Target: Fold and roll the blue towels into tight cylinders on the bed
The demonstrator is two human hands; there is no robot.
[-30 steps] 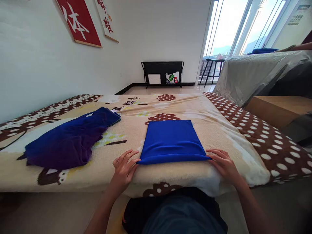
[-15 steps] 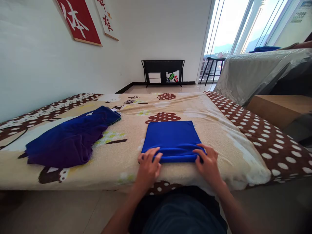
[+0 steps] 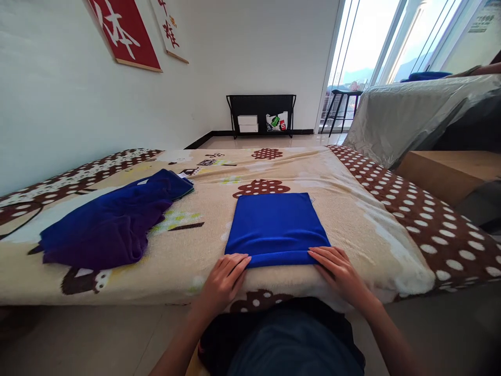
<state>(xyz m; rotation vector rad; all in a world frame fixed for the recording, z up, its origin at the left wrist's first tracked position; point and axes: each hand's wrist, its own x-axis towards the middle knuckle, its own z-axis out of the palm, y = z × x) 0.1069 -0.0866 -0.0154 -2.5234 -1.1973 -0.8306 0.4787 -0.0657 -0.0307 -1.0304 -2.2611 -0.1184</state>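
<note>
In front of me a blue cloth lies folded into a near square, with a narrow rolled or folded strip along its near edge. My left hand grips the near left corner, fingers together on top and thumb low at the edge. At the near right corner my right hand does the same, its thumb partly hidden under the fingers. Off to the left is a heap of blue and purple cloths, loosely laid, with small white tags showing; neither hand touches it.
A cream blanket with brown dotted borders covers the bed. Beyond its far side stands a black shelf against the wall. On the right are a cardboard box, a plastic-covered piece of furniture and a person's arm.
Both hands have moved slightly toward me and flattened over the near edge. The strip there is now straighter and pulled a little closer; the cloth's far part stays put.
</note>
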